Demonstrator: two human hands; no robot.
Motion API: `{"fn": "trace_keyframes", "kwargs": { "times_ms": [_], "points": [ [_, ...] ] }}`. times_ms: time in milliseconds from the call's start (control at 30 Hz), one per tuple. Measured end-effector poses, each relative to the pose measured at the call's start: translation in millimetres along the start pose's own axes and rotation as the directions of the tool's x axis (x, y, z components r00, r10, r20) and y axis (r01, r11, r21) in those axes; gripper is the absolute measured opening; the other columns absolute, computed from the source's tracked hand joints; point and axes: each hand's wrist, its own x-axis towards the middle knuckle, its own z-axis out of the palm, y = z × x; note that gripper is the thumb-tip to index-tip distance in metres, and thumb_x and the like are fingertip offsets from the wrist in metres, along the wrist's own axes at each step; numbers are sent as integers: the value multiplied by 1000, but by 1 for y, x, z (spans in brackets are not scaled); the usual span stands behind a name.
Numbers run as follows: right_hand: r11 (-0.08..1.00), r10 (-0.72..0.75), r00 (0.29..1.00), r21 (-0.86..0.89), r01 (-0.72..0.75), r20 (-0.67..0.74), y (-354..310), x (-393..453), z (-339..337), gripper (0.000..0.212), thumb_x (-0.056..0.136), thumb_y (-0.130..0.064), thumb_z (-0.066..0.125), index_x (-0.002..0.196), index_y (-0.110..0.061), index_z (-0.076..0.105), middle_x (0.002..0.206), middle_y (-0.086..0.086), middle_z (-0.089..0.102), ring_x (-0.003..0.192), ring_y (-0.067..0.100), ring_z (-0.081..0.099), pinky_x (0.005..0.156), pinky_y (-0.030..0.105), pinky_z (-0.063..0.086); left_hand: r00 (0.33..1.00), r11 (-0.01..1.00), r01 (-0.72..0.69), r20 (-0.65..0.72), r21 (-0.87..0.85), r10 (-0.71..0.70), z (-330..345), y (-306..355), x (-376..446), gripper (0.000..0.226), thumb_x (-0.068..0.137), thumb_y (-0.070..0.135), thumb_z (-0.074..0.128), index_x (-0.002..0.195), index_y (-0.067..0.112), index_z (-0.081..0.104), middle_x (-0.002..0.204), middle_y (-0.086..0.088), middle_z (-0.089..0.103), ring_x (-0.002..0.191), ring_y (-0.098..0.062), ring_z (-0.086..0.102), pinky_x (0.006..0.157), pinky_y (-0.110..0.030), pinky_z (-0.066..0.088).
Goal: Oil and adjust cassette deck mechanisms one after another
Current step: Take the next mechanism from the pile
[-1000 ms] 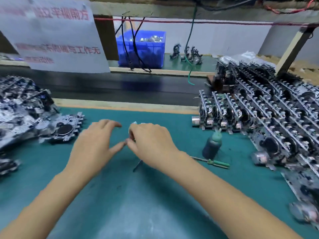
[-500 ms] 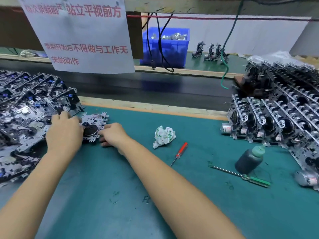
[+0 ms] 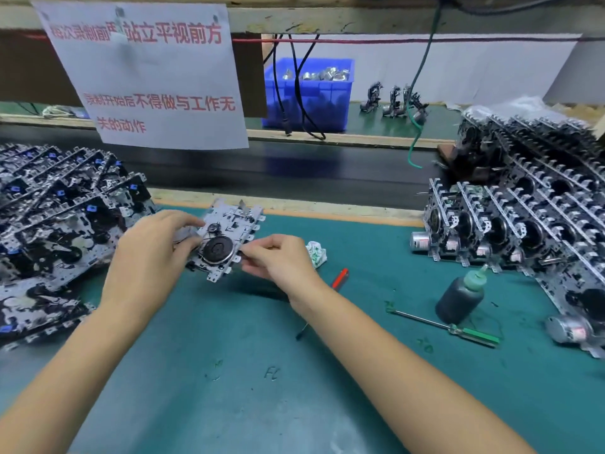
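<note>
Hands around one cassette deck mechanism (image 3: 226,239) above the mat: left hand (image 3: 149,257) gripping its side, right hand (image 3: 280,257) pinching its edge.

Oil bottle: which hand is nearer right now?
Right. The right hand sits left of the oil bottle, pinching the mechanism; the left hand grips the mechanism's far side, farther away.

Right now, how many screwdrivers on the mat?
2. The red-handled screwdriver lies just right of the right hand, partly hidden by that wrist. The green-handled screwdriver lies in front of the oil bottle.
</note>
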Motion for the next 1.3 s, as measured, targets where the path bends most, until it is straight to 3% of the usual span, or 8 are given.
{"fn": "trace_keyframes", "kwargs": {
  "times_ms": [233,367,567,700,833,967,1100,1300],
  "points": [
    [978,-163,983,-148,150,-82,-10,-122,-103,18,88,-6,62,74,-10,73,72,4,73,67,6,66,68,17,55,961,906,-88,205,-414,187,4,91,-27,33,78,13,75,94,39,64,90,36,59,77,14,58,71,1,34],
    [971,-92,960,-236,28,-264,24,-172,-140,32,84,-5,65,59,-22,75,71,3,74,67,10,68,72,23,56,892,852,-147,304,-503,333,38,132,-54,34,80,6,74,102,30,67,96,30,60,96,-1,59,84,-21,47],
    [887,-98,907,-448,-107,-410,60,-203,-161,32,82,-12,68,61,-36,73,64,-10,71,57,1,64,71,23,55,797,784,-351,276,-512,537,63,162,-70,34,79,14,67,108,31,63,93,23,57,94,1,52,70,-34,53],
    [548,-240,915,-823,-148,-324,51,-202,-172,41,74,-62,52,57,-26,62,50,-17,60,50,7,55,66,27,52,816,757,-228,304,-613,492,71,156,-71,44,79,45,67,118,46,48,124,21,52,119,6,42,99,-24,39],
    [266,-656,727,-964,-28,-202,30,-191,-199,48,86,-47,45,48,-16,46,42,-6,37,39,16,35,48,31,33,699,744,-22,522,-668,489,77,139,-85,106,57,66,76,139,56,11,142,39,17,136,13,16,106,-4,16],
    [298,-625,749,-954,-29,-218,39,-174,-214,43,87,-38,51,53,-13,52,44,-5,39,42,20,36,50,34,31,704,759,-10,534,-652,468,85,136,-97,117,58,59,76,138,62,-10,133,54,12,130,20,16,98,4,14],
    [393,-598,765,-919,19,-240,54,-171,-216,39,87,-37,52,53,-20,42,43,-4,36,45,20,34,50,34,33,724,746,-22,504,-665,471,87,136,-97,115,60,49,77,141,59,-4,136,46,22,131,15,24,99,1,19],
    [513,-542,790,-857,41,-287,57,-169,-221,51,87,-54,42,61,-16,64,48,4,56,49,25,53,54,40,48,687,701,13,516,-713,512,88,132,-98,113,61,33,82,145,53,8,143,32,31,135,4,31,104,-7,24]
  ]
}}
